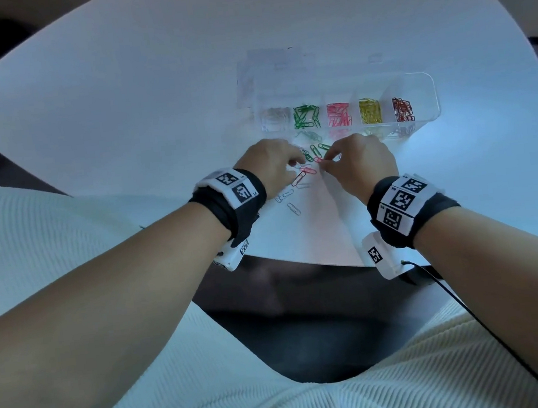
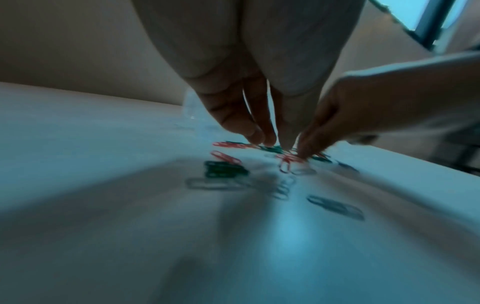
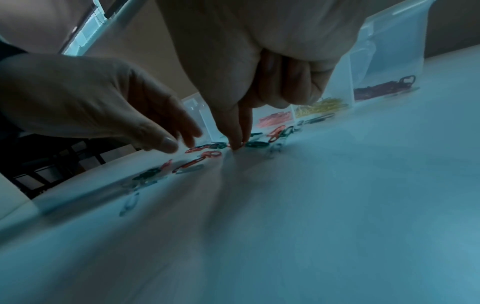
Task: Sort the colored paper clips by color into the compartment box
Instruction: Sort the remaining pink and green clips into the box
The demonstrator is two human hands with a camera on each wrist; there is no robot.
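Lying loose: pink, green and white paper clips [image 1: 307, 170].

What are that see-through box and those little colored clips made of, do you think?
The compartment box looks like clear, glossy hard plastic: you see the sorted clips straight through its walls, and its edges catch light. The loose paper clips on the white table look like thin bent wire with a colored coating, probably plastic over metal; the pictures are too blurred to confirm.
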